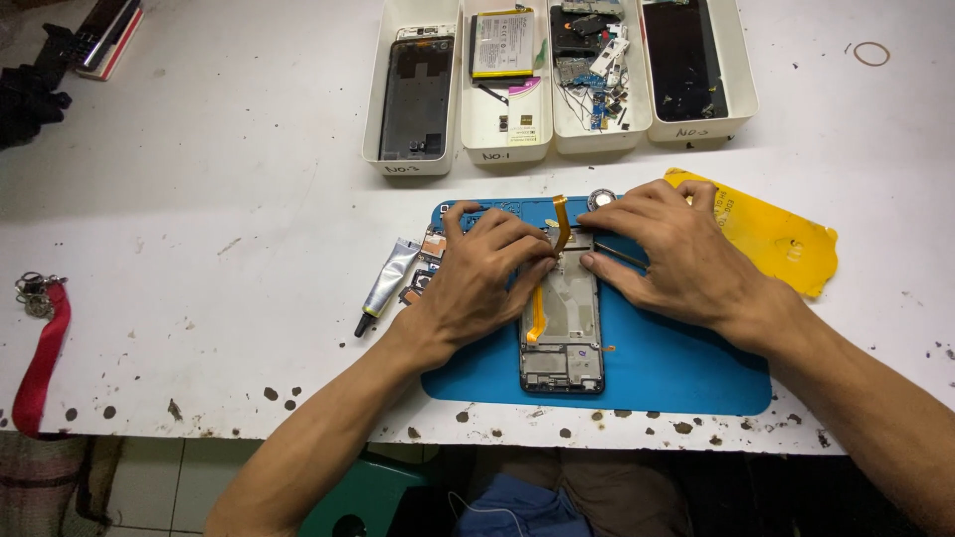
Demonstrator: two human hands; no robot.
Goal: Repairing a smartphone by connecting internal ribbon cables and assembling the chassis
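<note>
Both hands cover the upper half of the opened phone, which lies on the blue mat. The left hand and right hand press curled fingertips onto it beside one orange ribbon cable; any grip is hidden. Four white trays sit behind, one glue tube left.

Behind the one blue mat: four white trays; on it, one opened phone frame; left of it, one glue tube.
</note>
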